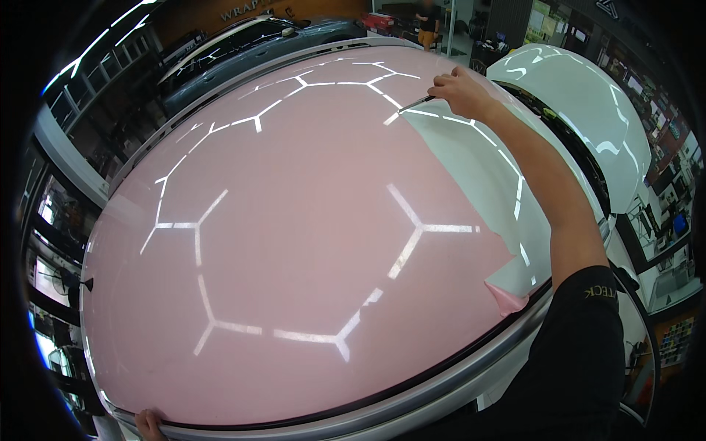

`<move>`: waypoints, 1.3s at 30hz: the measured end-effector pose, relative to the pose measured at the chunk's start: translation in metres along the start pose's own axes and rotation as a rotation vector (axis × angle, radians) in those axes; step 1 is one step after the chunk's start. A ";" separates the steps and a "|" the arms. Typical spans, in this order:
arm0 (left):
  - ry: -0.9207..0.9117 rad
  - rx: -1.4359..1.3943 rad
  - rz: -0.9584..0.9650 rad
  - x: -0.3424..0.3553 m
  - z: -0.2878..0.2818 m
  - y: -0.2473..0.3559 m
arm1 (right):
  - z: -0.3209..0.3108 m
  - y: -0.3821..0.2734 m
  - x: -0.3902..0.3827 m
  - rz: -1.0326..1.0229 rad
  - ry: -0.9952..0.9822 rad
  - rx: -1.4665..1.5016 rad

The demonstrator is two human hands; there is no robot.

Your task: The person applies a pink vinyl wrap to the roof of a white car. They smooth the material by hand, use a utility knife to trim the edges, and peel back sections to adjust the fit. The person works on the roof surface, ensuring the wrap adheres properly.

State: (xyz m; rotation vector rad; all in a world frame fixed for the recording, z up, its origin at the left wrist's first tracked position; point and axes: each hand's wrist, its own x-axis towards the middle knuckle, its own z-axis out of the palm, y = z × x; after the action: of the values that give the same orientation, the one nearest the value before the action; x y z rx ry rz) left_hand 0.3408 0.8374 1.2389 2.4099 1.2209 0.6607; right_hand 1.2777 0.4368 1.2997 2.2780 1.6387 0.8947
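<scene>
One pink film [309,169] covers most of the car roof [478,173], likely light, supple and crease-prone, best taken by its folded corner [506,300], while the right hand [460,90] pinches a slim tool [416,104] at its edge and the left hand [149,425], grip unclear, rests low left.

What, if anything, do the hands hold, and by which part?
The right hand holds a thin tool by its rear end. The left hand is partly cropped; its hold cannot be told.

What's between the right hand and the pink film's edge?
Head view: a slim dark tool, held in the right hand, its tip at the edge of the pink film.
</scene>
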 end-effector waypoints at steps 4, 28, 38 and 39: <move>-0.012 0.006 0.013 0.005 0.005 0.011 | -0.002 0.001 -0.007 -0.005 0.012 -0.016; 0.345 0.082 0.195 0.001 0.036 -0.026 | -0.165 -0.266 -0.036 0.267 0.022 1.285; 0.375 0.102 0.267 -0.005 0.028 0.017 | -0.310 -0.400 -0.004 0.049 -0.317 1.636; 0.384 0.093 0.287 -0.006 0.028 0.016 | -0.316 -0.416 -0.002 -0.005 -0.254 1.663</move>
State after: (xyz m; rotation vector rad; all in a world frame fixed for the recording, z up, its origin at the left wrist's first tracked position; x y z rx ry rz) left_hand 0.3636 0.8210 1.2227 2.6455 1.0632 1.2240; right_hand 0.7658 0.5299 1.3488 2.7865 2.6256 -1.3220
